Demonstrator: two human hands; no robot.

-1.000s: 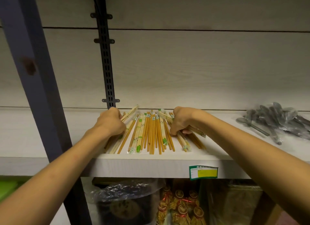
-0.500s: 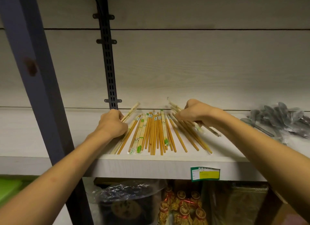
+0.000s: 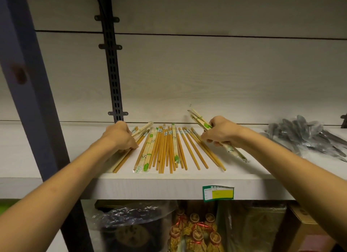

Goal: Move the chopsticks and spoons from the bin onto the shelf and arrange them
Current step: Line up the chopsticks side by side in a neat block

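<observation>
The chopsticks [image 3: 165, 148] lie fanned on the shelf [image 3: 169, 184], long axes running front to back; the right hand [image 3: 219, 133] grips a tilted wrapped bundle [image 3: 200, 119] at the fan's right edge. The left hand [image 3: 120, 137] seems curled around the leftmost sticks; the spoons [image 3: 304, 135] lie well apart to the right.

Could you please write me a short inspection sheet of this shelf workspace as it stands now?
Surface: pale wooden shelf, price label on its front edge.
Job's things: loose chopsticks fanned out mid-shelf; spoons piled at right.
Clutter: nothing seen.
Grippers: left hand grips chopsticks at the fan's left edge; right hand grips a tilted wrapped bundle.
Cables: nothing seen.
Surroundings: black slotted rail on the back wall; bagged goods below.
</observation>
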